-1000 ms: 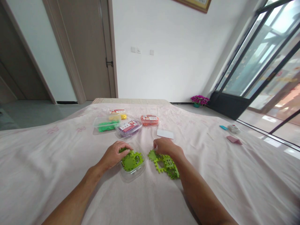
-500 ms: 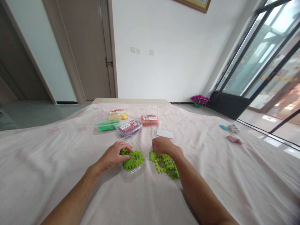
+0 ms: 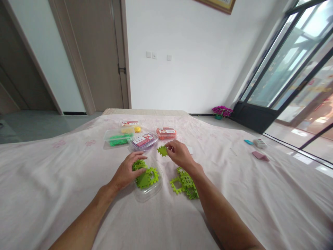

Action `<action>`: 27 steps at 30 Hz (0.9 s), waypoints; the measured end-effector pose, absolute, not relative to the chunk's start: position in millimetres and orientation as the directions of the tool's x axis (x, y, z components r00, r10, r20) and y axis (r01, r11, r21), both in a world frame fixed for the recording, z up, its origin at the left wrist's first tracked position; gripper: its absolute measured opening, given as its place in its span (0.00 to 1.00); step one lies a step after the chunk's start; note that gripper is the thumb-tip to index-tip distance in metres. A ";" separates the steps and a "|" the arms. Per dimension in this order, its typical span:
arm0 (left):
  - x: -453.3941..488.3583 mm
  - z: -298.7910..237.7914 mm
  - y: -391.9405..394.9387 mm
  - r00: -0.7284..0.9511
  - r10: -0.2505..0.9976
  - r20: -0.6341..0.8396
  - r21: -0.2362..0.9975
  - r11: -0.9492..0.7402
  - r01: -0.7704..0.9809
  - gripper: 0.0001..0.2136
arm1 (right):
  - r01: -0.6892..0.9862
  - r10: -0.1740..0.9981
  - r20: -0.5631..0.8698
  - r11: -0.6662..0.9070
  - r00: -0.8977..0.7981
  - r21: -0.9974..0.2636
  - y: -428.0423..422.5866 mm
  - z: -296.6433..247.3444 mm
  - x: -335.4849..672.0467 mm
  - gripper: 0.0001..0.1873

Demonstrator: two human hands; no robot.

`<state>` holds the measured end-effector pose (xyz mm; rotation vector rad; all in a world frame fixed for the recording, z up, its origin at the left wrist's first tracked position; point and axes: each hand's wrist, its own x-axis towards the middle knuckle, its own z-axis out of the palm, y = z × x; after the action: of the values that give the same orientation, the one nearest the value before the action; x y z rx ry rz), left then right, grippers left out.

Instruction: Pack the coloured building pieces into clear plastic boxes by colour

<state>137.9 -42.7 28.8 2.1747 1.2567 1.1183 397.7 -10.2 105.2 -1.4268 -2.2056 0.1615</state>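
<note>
My right hand (image 3: 180,153) is raised above the bed and pinches one small lime-green toothed block (image 3: 162,150) at its fingertips. Under my right wrist a flat cluster of joined lime-green blocks (image 3: 184,182) lies on the sheet. My left hand (image 3: 127,171) rests in a clear plastic tub (image 3: 148,192), its fingers curled over the lime-green blocks (image 3: 147,176) inside it. The two hands are a short gap apart.
Behind the hands stand several clear tubs: green pieces (image 3: 117,139), yellow pieces (image 3: 130,127), a purple one with a label (image 3: 144,140), an orange one (image 3: 166,133). A white card (image 3: 190,150) peeks from behind my right hand. Small items (image 3: 256,147) lie far right on the pink sheet (image 3: 52,180).
My right hand has lifted off the block cluster and risen toward the tubs with a single green block pulled free. My left hand has stayed at the tub.
</note>
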 end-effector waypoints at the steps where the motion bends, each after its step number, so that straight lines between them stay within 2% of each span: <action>1: 137.6 27.7 -42.8 0.271 0.845 0.462 0.648 -0.530 0.548 0.19 | 0.786 0.857 0.398 0.480 -0.326 -0.390 -12.0 105.8 394.8 0.11; 4: 136.6 23.5 -43.3 0.257 0.816 0.517 0.607 -0.562 0.562 0.22 | 0.697 0.799 0.498 0.568 -0.338 -0.437 -20.4 105.2 384.2 0.11; 8: 138.2 17.5 -44.7 0.247 0.787 0.565 0.584 -0.593 0.555 0.19 | 0.631 0.744 0.525 0.650 -0.414 -0.423 -35.4 100.2 368.1 0.11; 12: 141.1 15.4 -46.5 0.149 0.796 0.586 0.622 -0.560 0.547 0.18 | 0.581 0.689 0.431 0.724 -0.583 -0.372 -45.6 92.1 356.7 0.12; 16: 139.0 16.2 -45.6 0.150 0.809 0.569 0.622 -0.542 0.565 0.16 | 0.531 0.628 0.311 0.774 -0.714 -0.344 -46.0 88.0 354.8 0.14; 22: 135.4 19.0 -46.4 0.255 0.786 0.563 0.576 -0.595 0.561 0.12 | 0.602 0.703 0.372 0.711 -0.606 -0.363 -39.0 98.1 364.8 0.14; 27: 135.8 22.3 -49.2 0.340 0.769 0.542 0.548 -0.630 0.550 0.14 | 0.742 0.798 0.285 0.600 -0.531 -0.299 -33.3 108.2 376.8 0.15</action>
<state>135.8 -49.2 22.3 2.3387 1.1824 1.1701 376.8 -33.3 108.2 -1.2350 -2.4388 0.1974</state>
